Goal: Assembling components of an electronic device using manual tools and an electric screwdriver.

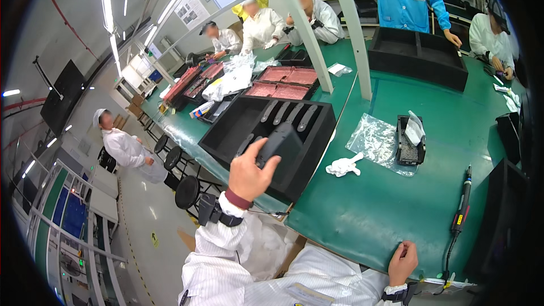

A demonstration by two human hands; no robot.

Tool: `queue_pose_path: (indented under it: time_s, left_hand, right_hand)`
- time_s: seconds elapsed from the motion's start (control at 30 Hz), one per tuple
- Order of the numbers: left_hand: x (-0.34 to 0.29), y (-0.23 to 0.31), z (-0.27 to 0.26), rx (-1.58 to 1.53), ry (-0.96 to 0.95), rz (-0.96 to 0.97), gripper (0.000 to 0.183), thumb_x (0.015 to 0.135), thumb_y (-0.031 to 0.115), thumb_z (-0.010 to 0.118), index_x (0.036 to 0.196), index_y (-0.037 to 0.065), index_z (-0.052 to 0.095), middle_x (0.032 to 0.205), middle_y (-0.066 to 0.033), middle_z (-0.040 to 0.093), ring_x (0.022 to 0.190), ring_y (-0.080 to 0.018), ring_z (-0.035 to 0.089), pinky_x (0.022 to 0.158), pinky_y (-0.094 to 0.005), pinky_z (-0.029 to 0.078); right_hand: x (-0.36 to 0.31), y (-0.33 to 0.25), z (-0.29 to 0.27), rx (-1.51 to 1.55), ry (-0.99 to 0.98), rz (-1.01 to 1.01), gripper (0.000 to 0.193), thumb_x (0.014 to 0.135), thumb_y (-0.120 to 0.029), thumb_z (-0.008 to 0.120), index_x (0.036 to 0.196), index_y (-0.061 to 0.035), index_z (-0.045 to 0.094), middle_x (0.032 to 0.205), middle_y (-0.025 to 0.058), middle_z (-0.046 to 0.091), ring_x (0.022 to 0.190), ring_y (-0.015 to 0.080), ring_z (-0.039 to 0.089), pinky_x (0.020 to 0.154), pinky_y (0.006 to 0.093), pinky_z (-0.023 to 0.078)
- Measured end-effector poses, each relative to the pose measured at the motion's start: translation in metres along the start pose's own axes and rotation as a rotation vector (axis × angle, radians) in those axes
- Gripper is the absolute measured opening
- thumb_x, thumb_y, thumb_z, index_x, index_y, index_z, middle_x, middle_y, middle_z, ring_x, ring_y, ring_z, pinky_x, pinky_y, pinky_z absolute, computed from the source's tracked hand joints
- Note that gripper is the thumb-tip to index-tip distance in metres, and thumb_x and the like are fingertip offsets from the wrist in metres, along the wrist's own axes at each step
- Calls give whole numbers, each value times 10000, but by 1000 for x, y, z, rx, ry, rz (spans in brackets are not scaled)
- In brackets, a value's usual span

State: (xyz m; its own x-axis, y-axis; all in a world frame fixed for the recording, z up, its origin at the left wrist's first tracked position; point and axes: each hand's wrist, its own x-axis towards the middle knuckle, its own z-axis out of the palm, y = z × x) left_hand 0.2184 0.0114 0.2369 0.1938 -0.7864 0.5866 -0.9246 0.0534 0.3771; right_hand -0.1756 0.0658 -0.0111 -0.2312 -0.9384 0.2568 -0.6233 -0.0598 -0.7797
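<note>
My left hand (249,171) reaches over the near part of a black divided tray (225,130). Thumb and index finger curve around a dark, boxy device (283,146), and the other fingers are partly hidden behind it. Several flat grey strip-shaped parts (290,113) lie side by side in the tray's far right compartment. At the table's near edge my right hand (403,263) rests with its fingers curled in; whether anything is inside them cannot be made out. The nearest tool to it is a pen-shaped electric screwdriver (463,207) with a cable, lying on the green mat.
A white crumpled glove (344,165), a clear plastic bag (371,140) and a small black bin (409,150) sit mid-table. Metal posts (358,34) rise behind. A large black tray (419,59) and pink-lined trays (283,82) stand farther off. Several people work around the table.
</note>
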Motion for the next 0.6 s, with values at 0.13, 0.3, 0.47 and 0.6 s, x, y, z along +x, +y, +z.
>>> queue_pose_path:
  time_s: [0.13, 0.3, 0.47, 0.6]
  left_hand:
    - [14, -53, 21, 170, 73, -78, 435, 811, 265, 742, 1143, 6, 631, 883, -244, 699, 801, -416, 684, 723, -464, 545]
    - [1, -103, 66, 285, -93, -241, 465, 812, 319, 736, 1182, 60, 624, 954, -243, 701, 902, -426, 672, 824, -491, 526]
    - [-13, -117, 93, 338, -210, -462, 463, 826, 331, 726, 1175, 47, 617, 1015, -237, 697, 988, -416, 656, 884, -473, 506]
    - [-16, -129, 99, 329, -263, -581, 487, 838, 336, 718, 1199, 44, 570, 1069, -243, 681, 1042, -421, 636, 913, -470, 490]
  right_hand:
    - [0, 1, -2, -11, 16, -14, 60, 901, -64, 584, 909, -7, 598, 714, 110, 581, 581, 241, 552, 552, 350, 431]
    - [0, -5, -1, 9, 37, -18, 33, 871, -41, 588, 878, -9, 597, 712, 109, 579, 574, 262, 560, 546, 367, 436]
    - [1, -4, 0, 0, 33, -41, 35, 872, -43, 590, 878, -10, 598, 714, 110, 582, 569, 263, 560, 544, 367, 437]
    - [0, -4, 0, -6, 24, 4, 36, 873, -47, 592, 877, -12, 598, 710, 108, 577, 568, 265, 558, 544, 366, 437]
